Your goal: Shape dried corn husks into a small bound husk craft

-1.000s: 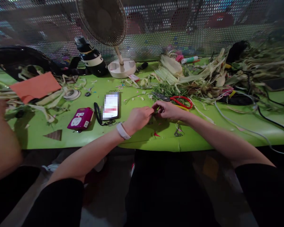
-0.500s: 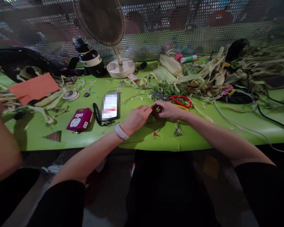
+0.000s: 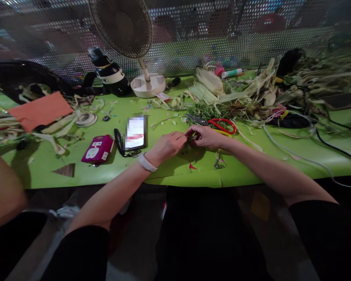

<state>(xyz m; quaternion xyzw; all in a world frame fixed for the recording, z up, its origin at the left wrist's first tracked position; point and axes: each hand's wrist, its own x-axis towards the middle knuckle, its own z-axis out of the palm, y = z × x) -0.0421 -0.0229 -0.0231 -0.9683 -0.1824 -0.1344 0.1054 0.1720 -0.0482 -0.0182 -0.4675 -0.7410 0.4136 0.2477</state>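
Pinching fingers (image 3: 194, 129) over littered green tabletop (image 3: 181, 177).

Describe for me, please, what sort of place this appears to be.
Probably a shared worktable, perhaps in a workshop: red-handled scissors lie by a heap of leafy plant material, small scraps dot the green tabletop, and another person's arm shows.

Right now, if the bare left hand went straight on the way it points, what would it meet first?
Most likely the bare right hand, just ahead of the left hand; depth leaves it unclear whether they touch.
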